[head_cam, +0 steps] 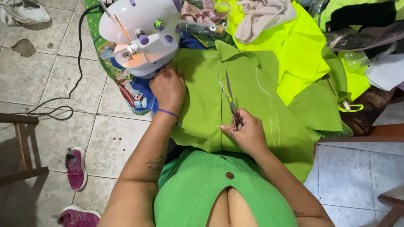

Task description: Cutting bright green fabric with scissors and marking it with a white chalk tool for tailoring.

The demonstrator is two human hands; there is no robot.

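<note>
Fingers, right: the right hand (247, 133) has its fingers (230, 128) curled through the loops of the scissors (229, 97), gripping them; a ring sits on one finger.
Fingers, left: the left hand (168, 87) lies knuckles-up with fingers tucked under, pressing flat on the green fabric (248, 105) just beside the sewing machine (141, 33); it grips nothing that shows.
Scissors: slim bare metal, two narrow pointed blades slightly parted, tips aimed away from the person, resting above a straight seam line in the cloth.
Green fabric: matt, lime-coloured woven cloth spread over the bench, with a folded collar-like flap at the far edge and faint pale chalk lines on its right half.
Sewing machine: small, glossy white plastic with rounded body, purple knobs and an orange-lit needle area, at the far left of the bench.
Wristband: thin purple band (168, 112) around the left wrist.
Printed cloth: blue and green patterned cover (132, 90) with a cartoon figure, under the machine.
Neon fabric: bright yellow-green pieces (296, 46) beyond the green cloth, a crumpled beige rag (261, 14) on top.
Clear box: transparent plastic container (204, 19) with pinkish contents, behind the machine.
Cable: black cord (78, 63) trailing over the grey tiled floor (33, 71).
Shoes: magenta sneakers (75, 168) with white soles on the floor at left.
</note>
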